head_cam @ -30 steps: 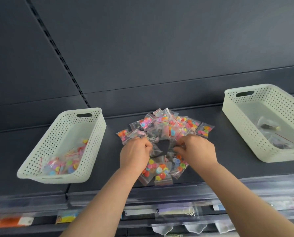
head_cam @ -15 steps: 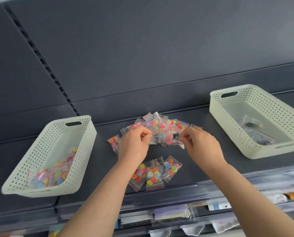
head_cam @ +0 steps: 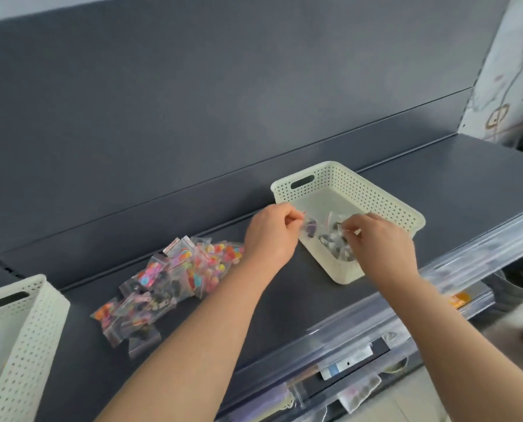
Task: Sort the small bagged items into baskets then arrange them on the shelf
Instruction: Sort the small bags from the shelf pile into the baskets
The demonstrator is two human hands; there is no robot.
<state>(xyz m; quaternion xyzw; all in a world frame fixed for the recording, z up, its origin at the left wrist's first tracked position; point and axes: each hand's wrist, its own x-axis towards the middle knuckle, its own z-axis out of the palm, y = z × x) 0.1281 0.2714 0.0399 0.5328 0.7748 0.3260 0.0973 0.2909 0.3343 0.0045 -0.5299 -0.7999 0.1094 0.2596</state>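
A pile of small clear bags with colourful and dark pieces lies on the dark shelf. To its right stands a cream perforated basket holding a few bags with dark pieces. My left hand pinches a small clear bag with dark pieces over the basket's near-left rim. My right hand is over the basket and pinches another small bag at its top edge. A second cream basket shows at the lower left, cut off by the frame.
A dark back panel rises behind the shelf. Along the shelf's front edge runs a clear price-tag strip, with packaged goods hanging on the level below. A patterned wall stands at the far right.
Both hands lifted small bags with dark pieces from the pile and carried them right, over the right basket. The view has swung right, so the left basket is nearly out of frame.
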